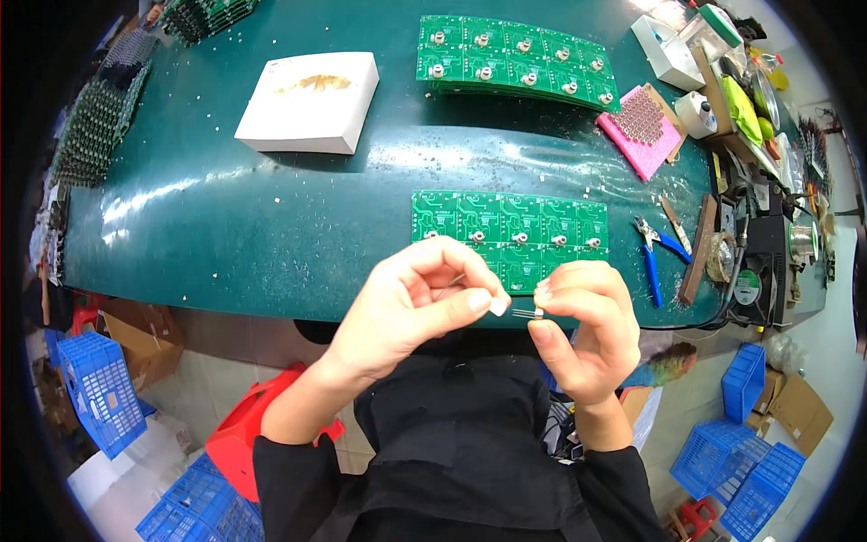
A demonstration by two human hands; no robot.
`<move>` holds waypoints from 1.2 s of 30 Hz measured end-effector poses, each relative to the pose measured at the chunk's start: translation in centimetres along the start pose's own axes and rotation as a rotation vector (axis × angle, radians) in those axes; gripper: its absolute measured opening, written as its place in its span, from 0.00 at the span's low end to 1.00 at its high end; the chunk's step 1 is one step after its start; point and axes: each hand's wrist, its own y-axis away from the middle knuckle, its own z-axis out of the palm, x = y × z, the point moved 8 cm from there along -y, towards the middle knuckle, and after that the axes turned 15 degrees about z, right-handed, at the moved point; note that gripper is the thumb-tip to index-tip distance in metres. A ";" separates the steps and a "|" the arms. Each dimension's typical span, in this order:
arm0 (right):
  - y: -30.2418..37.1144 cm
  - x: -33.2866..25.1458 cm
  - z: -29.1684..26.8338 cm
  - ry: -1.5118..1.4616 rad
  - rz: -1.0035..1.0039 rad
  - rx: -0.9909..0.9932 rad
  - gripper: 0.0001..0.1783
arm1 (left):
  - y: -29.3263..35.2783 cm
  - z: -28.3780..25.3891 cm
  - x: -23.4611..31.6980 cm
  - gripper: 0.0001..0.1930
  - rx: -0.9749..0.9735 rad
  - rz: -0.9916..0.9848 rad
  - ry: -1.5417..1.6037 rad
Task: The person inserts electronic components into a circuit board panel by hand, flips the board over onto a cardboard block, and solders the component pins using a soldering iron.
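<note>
My left hand (402, 312) pinches a small white piece (498, 305) between thumb and fingertips. Facing it, my right hand (591, 334) grips a small component with thin metal leads (528, 313) that point toward the white piece. A narrow gap separates the two. Both hands are raised at the table's near edge, over the front of a green circuit board panel (492, 200). Small round metallic parts stand in a row on that panel, and my fingers cover some of its lower half.
Farther back lies a stack of similar green panels (501, 63). A white box (312, 99) stands to its left. On the right are a pink foam pad (646, 149) bearing many small parts, blue-handled cutters (657, 257) and a brown bar (698, 253). Boards are stacked at the far left (104, 117).
</note>
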 end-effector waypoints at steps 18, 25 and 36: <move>1.3 -0.4 0.7 0.144 -0.080 0.030 0.16 | 1.4 0.0 -2.1 0.07 0.064 -0.040 0.140; 1.7 -0.2 1.4 0.263 -0.037 -0.009 0.18 | 1.6 0.4 -2.6 0.05 0.086 0.024 0.099; 3.2 1.7 0.4 0.274 0.056 -0.036 0.15 | 4.1 0.0 -4.9 0.11 0.099 -0.115 -0.053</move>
